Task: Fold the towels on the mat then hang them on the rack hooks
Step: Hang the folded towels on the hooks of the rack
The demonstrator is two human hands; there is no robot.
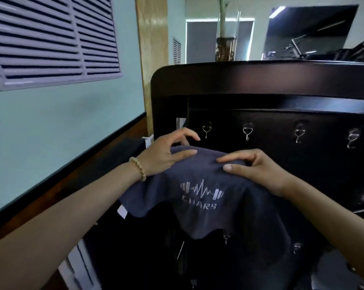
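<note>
Head view, towel [200, 197] gripped between left hand [166, 153], right hand [258, 172], below hooks [247, 130]

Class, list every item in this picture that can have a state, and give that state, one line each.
towel: held up before the rack, hanging loosely, logo facing the camera; whether it is on a hook cannot be told
left grip: holds the towel's top edge
right grip: pinches the towel's top edge
upper hooks: four visible, all bare
rack: upright
</note>
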